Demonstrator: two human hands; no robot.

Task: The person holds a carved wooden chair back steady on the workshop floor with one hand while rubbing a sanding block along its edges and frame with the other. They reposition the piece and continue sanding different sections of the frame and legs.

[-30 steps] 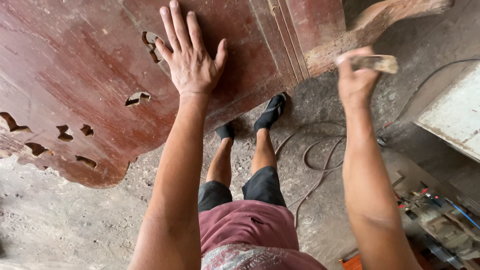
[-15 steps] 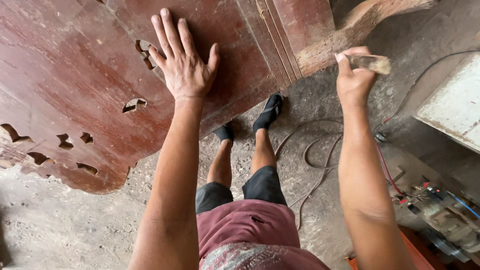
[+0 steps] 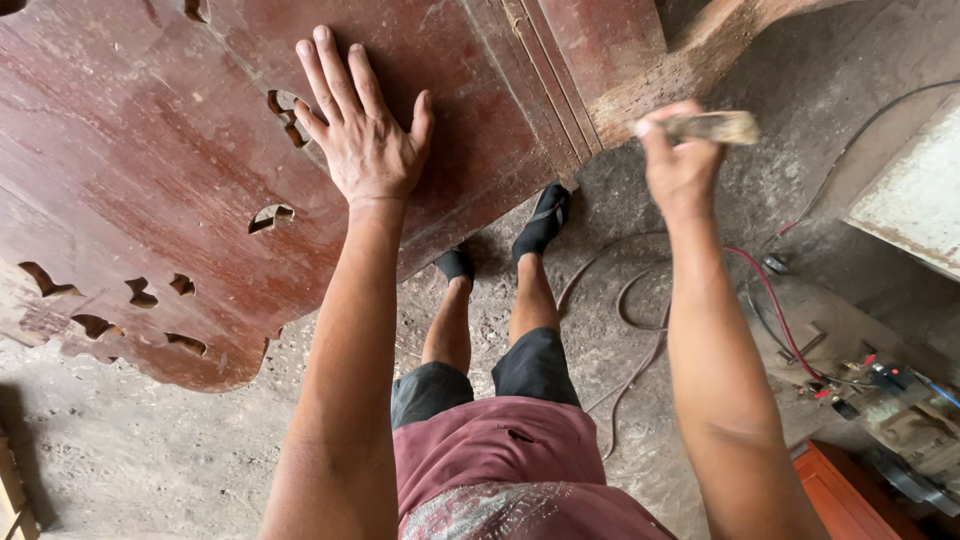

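Note:
My left hand lies flat, fingers spread, on a large reddish-brown carved wooden panel with cut-out holes and a scalloped lower edge. My right hand is raised to the right of the panel, closed around a worn, folded piece of sandpaper. It hovers just below the panel's bare, stripped wooden leg, not clearly touching it.
My legs and dark shoes stand on a dusty concrete floor. Hoses and a red cable loop on the floor at right. A pale slab and scattered tools sit at far right.
The view has shifted slightly; my left hand stays pressed on the panel. My right hand has moved a little down and left with the sandpaper.

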